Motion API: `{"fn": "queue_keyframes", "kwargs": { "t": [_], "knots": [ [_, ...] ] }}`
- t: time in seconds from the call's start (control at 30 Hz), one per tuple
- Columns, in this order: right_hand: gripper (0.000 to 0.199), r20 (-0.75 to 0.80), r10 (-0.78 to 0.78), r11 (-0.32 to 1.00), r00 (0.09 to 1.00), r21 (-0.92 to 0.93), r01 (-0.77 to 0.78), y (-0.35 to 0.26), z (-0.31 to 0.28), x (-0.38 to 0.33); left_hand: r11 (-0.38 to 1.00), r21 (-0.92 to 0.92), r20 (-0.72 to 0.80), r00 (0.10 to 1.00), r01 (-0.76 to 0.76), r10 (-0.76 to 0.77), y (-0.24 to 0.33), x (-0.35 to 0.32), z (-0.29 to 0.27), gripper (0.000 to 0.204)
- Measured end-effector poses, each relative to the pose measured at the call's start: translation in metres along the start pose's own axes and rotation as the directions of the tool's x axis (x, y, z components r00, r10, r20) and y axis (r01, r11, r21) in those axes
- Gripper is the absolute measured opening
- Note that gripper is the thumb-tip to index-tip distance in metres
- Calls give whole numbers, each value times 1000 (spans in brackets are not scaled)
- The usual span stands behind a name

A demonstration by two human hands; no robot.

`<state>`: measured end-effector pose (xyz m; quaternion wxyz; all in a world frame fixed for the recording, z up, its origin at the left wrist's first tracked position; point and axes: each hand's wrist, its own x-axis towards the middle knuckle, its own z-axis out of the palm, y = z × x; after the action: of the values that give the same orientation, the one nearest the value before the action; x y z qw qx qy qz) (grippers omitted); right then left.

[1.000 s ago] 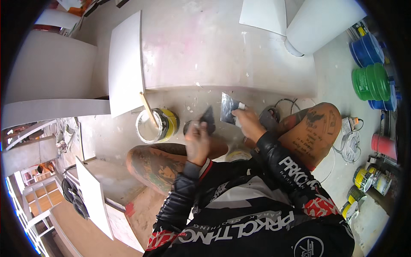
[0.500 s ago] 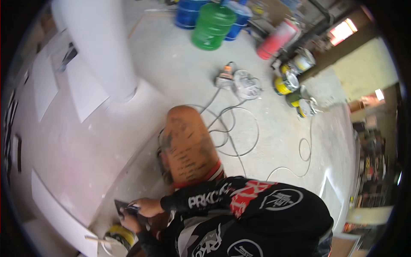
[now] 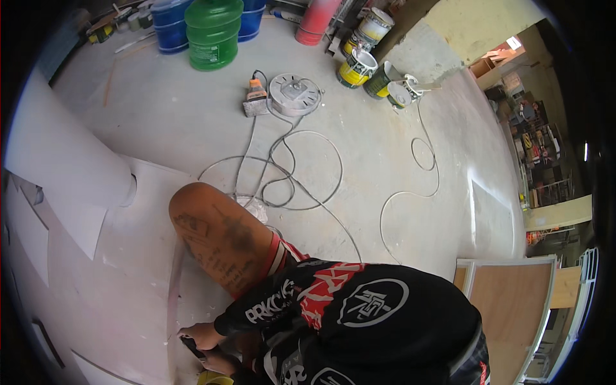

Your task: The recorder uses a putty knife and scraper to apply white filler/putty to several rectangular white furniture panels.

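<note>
My right hand [image 3: 203, 335], at the end of the black printed sleeve, is closed on a dark flat-bladed tool [image 3: 190, 347] near the lower left. Just below it, my left hand [image 3: 219, 362] is closed against the same tool, its fingers partly hidden. Small and partly covered by the hands, the tool cannot be made out more exactly. A yellow can [image 3: 215, 378] shows under my left hand, cut off by the picture's lower edge. Beside the hands lies the edge of a pale, dusty flat surface [image 3: 138, 314].
My bent knee [image 3: 215, 231] rises above the hands. An orange sander [image 3: 255, 96], a dusty round disc-shaped thing [image 3: 295, 95] and looped grey cable [image 3: 340, 167] lie ahead. Farther off stand a green jug [image 3: 213, 38], a red cylinder [image 3: 314, 22] and several paint cans [image 3: 357, 68]. A white column [image 3: 70, 141] rises left.
The view has swung, so the floor things sit farther left and up. Both hands remain together on the tool, lower in the picture. Less of the can shows.
</note>
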<state>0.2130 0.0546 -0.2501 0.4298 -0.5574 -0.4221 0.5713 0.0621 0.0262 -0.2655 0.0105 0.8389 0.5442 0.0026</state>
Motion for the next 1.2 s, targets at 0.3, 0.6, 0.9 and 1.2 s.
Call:
{"fn": "queue_keyframes", "kwargs": {
  "t": [0.3, 0.6, 0.9, 1.2],
  "knots": [
    [28, -59, 64, 987, 996, 155, -54, -4, -22, 4, 373, -788, 125, 721, 490, -682, -37, -17, -41, 50],
    [37, 514, 509, 328, 690, 625, -708, -6, -24, -31, 718, -668, -301, 953, -194, -22, 74, -29, -101, 67],
    [38, 450, 601, 369, 660, 575, -730, 13, -53, -41, 454, -605, 326, 723, 654, -608, -44, -22, 23, 34],
    [32, -22, -574, 792, 819, -272, 547, -82, -41, -69, -970, 242, 614, 774, 3, 155, -7, -26, -83, 25]
  ]
}}
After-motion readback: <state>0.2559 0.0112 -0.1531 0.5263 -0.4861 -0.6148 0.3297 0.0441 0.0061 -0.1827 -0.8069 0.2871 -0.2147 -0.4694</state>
